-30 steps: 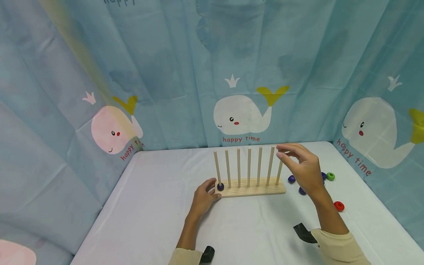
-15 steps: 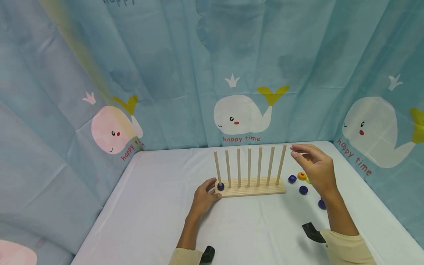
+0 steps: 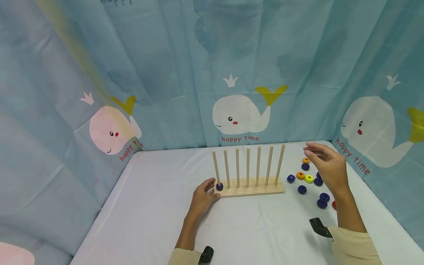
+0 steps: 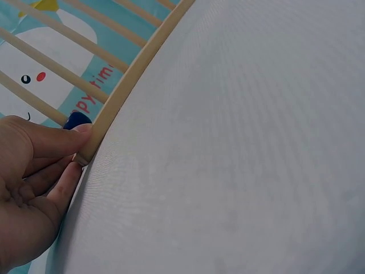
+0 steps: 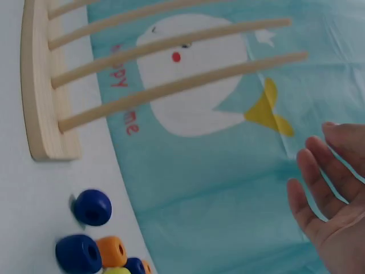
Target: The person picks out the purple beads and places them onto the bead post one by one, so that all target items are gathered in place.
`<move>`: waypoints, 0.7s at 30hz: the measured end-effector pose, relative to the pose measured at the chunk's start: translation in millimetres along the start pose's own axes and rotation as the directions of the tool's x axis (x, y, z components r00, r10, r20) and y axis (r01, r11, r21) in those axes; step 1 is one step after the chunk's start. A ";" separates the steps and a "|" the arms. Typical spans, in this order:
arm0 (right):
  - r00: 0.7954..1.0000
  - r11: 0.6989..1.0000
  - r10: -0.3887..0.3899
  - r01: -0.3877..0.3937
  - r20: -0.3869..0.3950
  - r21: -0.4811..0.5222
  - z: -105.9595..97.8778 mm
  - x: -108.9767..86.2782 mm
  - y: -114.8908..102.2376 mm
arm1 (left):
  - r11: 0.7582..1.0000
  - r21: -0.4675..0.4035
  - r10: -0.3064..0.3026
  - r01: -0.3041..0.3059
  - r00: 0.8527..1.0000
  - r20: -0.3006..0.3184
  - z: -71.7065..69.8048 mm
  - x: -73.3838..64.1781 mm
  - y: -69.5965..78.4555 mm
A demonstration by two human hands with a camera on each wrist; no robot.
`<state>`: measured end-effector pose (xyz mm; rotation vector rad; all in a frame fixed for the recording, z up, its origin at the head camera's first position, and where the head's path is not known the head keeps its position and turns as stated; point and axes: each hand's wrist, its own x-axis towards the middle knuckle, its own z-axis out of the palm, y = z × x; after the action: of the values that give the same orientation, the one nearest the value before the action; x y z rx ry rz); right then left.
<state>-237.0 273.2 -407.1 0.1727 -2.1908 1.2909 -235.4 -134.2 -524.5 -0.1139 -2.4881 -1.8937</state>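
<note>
A wooden peg stand [image 3: 251, 189] with a row of several upright pegs sits on the table. One dark blue bead [image 3: 219, 187] lies at the foot of its leftmost peg. My left hand [image 3: 202, 198] grips the stand's left end, the thumb along the near edge beside the blue bead [image 4: 77, 120]. To the right of the stand, my right hand [image 3: 328, 167] is raised over the loose beads, fingers loosely bent and holding nothing. In the right wrist view its fingers [image 5: 311, 171] are apart, away from the pegs.
Loose beads lie right of the stand: several dark blue ones [image 3: 301, 190], orange ones [image 3: 300, 175], a yellow one [image 3: 309, 179] and a red one [image 3: 334, 205] partly behind the right wrist. A whale-print curtain [image 3: 172, 110] surrounds the white table [image 3: 159, 206].
My right hand has moved right from the rightmost peg to above the loose beads, uncovering more of them. My left hand stays on the stand's end.
</note>
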 end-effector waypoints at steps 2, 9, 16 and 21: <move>0.999 0.999 0.033 -0.033 -0.001 -0.012 -4.4 0.9 6.1 | 1.000 0.007 0.005 -0.005 1.000 -0.001 0.1 0.4 -0.7; 0.992 0.990 0.125 -0.125 -0.001 -0.060 -18.3 2.5 26.0 | 1.000 0.008 -0.026 0.026 1.000 -0.013 0.8 1.1 -0.3; 0.982 0.978 0.190 -0.189 -0.002 -0.093 -29.3 2.4 49.1 | 1.000 0.014 -0.017 0.017 1.000 -0.008 0.9 1.0 0.0; 0.964 0.957 0.268 -0.265 0.002 -0.121 -34.2 -0.4 62.4 | 1.000 0.016 -0.015 0.016 1.000 -0.010 1.1 1.1 -0.3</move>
<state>-246.7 334.2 -442.4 -0.1653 -2.3603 1.2959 -236.4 -133.1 -525.1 -0.0847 -2.5048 -1.8744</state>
